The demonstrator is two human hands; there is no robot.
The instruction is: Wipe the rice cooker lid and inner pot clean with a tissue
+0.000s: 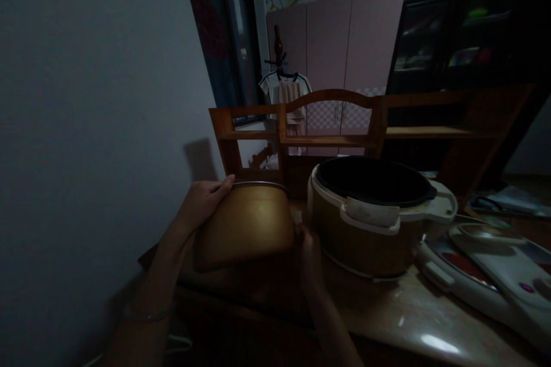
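Observation:
A gold-coloured inner cooking pot (249,223) is held tilted over the table at the left. My left hand (204,200) grips its upper left rim, with the thumb on the edge. My right hand (309,246) is at the pot's right side, fingers closed around something small and pale that is too dark to make out. Just right of that hand stands the pressure cooker body (370,241), open at the top and black inside, with a white rim and front handle. The inside of the gold pot is hidden from me.
The cooker's white lid (495,269) lies at the right of the glossy table (404,309). A wooden shelf rack (329,140) rises behind the cooker, and a white wall (107,97) borders the left side. Pink cupboards (327,51) stand beyond. The room is dim.

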